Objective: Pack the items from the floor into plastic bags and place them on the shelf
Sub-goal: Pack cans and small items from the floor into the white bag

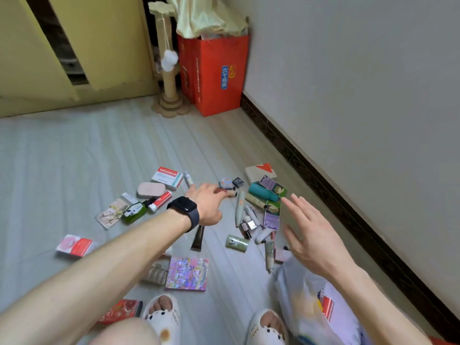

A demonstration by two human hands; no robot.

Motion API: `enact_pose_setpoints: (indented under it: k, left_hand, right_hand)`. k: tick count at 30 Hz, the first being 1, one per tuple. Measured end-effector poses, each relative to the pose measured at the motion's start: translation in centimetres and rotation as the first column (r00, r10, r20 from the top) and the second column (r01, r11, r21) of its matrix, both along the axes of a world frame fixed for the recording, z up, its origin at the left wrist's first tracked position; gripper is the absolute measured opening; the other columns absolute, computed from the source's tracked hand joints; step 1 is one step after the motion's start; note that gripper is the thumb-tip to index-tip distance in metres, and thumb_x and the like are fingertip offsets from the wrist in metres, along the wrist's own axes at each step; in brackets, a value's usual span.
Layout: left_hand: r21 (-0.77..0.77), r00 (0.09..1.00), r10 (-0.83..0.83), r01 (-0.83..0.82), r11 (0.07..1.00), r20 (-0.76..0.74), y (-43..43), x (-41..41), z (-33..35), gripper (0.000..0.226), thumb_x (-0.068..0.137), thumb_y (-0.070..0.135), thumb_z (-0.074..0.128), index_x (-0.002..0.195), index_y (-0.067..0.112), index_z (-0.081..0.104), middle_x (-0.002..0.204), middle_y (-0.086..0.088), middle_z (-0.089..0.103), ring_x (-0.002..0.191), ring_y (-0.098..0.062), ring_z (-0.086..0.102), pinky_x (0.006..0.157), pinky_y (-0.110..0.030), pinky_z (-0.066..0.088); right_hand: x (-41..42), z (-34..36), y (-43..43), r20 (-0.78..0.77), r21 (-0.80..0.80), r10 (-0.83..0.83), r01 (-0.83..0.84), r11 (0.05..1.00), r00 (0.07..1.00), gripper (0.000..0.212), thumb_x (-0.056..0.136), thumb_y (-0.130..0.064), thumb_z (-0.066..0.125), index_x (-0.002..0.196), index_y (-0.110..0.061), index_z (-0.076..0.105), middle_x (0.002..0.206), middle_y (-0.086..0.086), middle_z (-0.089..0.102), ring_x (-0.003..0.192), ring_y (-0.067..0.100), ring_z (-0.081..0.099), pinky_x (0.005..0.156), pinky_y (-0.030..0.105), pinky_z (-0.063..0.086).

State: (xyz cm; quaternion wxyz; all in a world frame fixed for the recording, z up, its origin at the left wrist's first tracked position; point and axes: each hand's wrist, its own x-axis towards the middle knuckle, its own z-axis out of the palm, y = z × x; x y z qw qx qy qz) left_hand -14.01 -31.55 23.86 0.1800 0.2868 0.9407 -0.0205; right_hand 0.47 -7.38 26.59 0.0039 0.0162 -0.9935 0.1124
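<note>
left hand (207, 204) pinching small reddish tube (222, 191) over floor clutter; right hand (307, 232) open, empty, above plastic bag (306, 302).

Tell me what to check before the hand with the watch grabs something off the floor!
1. Left hand near an item: ok, its fingers reach over a small reddish tube on the floor.
2. Tube already gripped: cannot tell, the fingers hide most of it.
3. Right hand free: ok, open and holding nothing.
4. Plastic bag close by: ok, it lies on the floor under the right forearm.
5. Bag mouth open: cannot tell, it is crumpled and blurred.
6. Items left to pack: not ok, many boxes, tubes and cards remain scattered.
</note>
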Motion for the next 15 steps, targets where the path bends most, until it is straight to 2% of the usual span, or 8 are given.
enact_pose_setpoints:
  k: [3,7,9,11,13,15]
  left_hand:
    - [-0.063,0.994,0.108,-0.106,0.992,0.033,-4.5,-0.5,-4.8,0.063,0.088,0.042,0.051,0.147,0.026,0.034,0.154,-0.01,0.03,0.142,-0.03,0.024,0.114,-0.052,0.023]
    - [-0.13,0.968,0.178,-0.156,0.979,0.177,-8.0,1.8,-12.7,0.075,0.088,0.055,0.053,0.151,0.026,0.025,0.16,-0.01,0.017,0.148,-0.031,0.009,0.118,-0.053,0.01]
    - [-0.169,0.961,0.151,-0.114,0.979,0.231,-8.6,3.6,-16.9,0.085,0.084,0.062,0.057,0.152,0.026,0.022,0.16,-0.009,0.016,0.149,-0.031,0.006,0.117,-0.054,0.008]
    - [-0.195,0.961,0.088,-0.037,0.98,0.262,-8.4,5.7,-19.8,0.098,0.078,0.064,0.063,0.154,0.027,0.013,0.161,-0.011,0.011,0.149,-0.034,0.001,0.117,-0.056,0.003]
    - [-0.219,0.952,0.028,0.041,0.975,0.306,-7.9,7.5,-22.4,0.109,0.075,0.058,0.068,0.154,0.035,-0.003,0.162,-0.015,0.0,0.149,-0.038,-0.003,0.116,-0.058,-0.001]
    - [-0.222,0.957,-0.007,0.074,0.972,0.288,-7.5,8.5,-23.8,0.109,0.08,0.037,0.068,0.151,0.042,-0.015,0.162,-0.018,-0.003,0.148,-0.04,-0.001,0.116,-0.058,-0.001]
  right_hand:
    - [-3.7,-4.0,-2.4,0.074,0.01,0.065,-0.066,0.998,0.995,0.061,0.099,-0.036,0.047,0.156,-0.027,0.027,0.162,0.0,0.023,0.151,0.018,0.019,0.12,0.026,0.01]
    - [-6.2,-13.0,-4.9,0.242,-0.029,0.102,-0.098,0.995,0.965,0.06,0.095,-0.032,0.051,0.152,-0.022,0.035,0.16,0.006,0.031,0.147,0.027,0.03,0.119,0.041,0.027]
    - [-6.6,-17.7,-6.1,0.401,-0.006,0.101,-0.108,0.994,0.91,0.061,0.096,-0.031,0.044,0.154,-0.028,0.026,0.163,0.007,0.024,0.148,0.027,0.024,0.117,0.043,0.029]
    - [-6.6,-20.9,-6.8,0.526,0.036,0.096,-0.134,0.99,0.845,0.063,0.098,-0.028,0.04,0.156,-0.034,0.016,0.165,0.01,0.011,0.15,0.029,0.016,0.119,0.042,0.025]
    - [-6.8,-23.6,-7.6,0.598,0.065,0.082,-0.15,0.987,0.798,0.067,0.098,-0.025,0.04,0.155,-0.039,0.009,0.165,0.01,0.002,0.149,0.031,0.012,0.118,0.045,0.025]
    - [-6.7,-25.6,-8.0,0.596,0.138,0.046,-0.159,0.978,0.802,0.068,0.096,-0.023,0.044,0.153,-0.042,0.012,0.163,0.009,0.003,0.146,0.033,0.016,0.111,0.045,0.033]
